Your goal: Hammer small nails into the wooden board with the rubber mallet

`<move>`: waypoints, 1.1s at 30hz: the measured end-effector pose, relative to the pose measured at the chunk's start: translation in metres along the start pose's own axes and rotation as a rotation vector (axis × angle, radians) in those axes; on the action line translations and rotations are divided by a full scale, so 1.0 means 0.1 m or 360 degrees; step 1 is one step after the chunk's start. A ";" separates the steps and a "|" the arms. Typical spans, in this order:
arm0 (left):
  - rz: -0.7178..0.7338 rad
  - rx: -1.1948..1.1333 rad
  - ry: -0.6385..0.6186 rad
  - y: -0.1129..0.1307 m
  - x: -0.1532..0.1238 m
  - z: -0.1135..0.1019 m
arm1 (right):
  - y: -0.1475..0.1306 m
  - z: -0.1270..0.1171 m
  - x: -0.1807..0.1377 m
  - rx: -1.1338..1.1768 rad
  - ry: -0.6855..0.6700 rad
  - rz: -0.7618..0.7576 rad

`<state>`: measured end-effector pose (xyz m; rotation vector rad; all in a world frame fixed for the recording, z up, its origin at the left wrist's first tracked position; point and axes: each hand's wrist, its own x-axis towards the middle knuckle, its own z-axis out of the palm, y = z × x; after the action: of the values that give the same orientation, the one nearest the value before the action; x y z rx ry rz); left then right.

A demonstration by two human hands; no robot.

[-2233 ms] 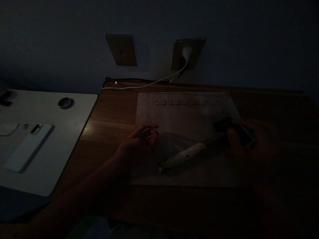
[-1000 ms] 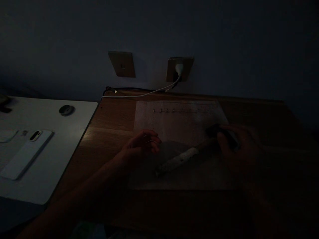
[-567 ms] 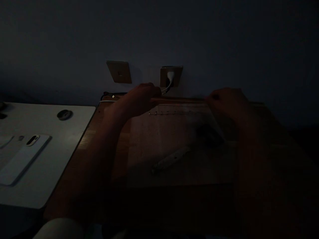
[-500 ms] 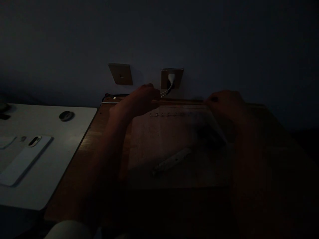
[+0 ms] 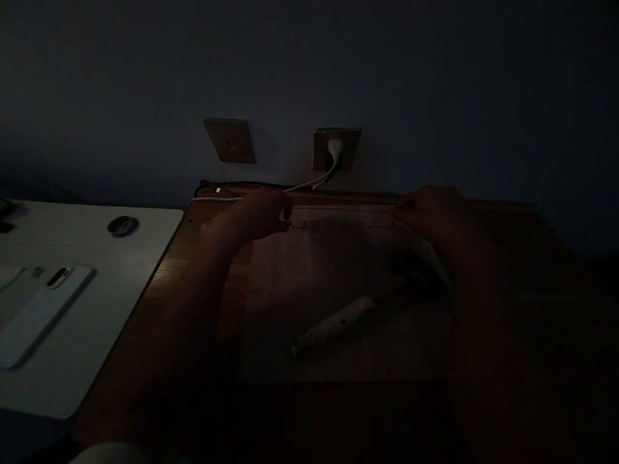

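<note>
At the far edge of the pale sheet [image 5: 290, 270] on the wooden bench [image 5: 171, 274], you have both hands by the row of small metal pins [image 5: 304, 225]; a second ago your right hand [image 5: 428, 207] was on the head of the hammer [image 5: 333, 324], which now lies untouched on the sheet, so the work seems to have moved to the row; your left hand [image 5: 258, 211] has come to its left end, grip curled; your right grip is bunched near the other end; it is too dark to tell whether either pinches anything; on the white board [image 5: 111, 283], the round dark thing [image 5: 122, 225] may be a dish, its contents unclear.
</note>
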<state>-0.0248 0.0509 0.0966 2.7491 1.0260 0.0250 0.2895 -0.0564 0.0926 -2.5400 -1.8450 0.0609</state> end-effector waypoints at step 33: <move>-0.0139 0.0372 -0.0157 0.26 0.05 0.03 | 0.01 0.06 -0.07 0.0017 -0.0120 0.0036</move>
<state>-0.0036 0.0342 0.0990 2.8716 1.1887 -0.2571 0.2883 -0.0631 0.0869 -2.5860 -1.8361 0.1685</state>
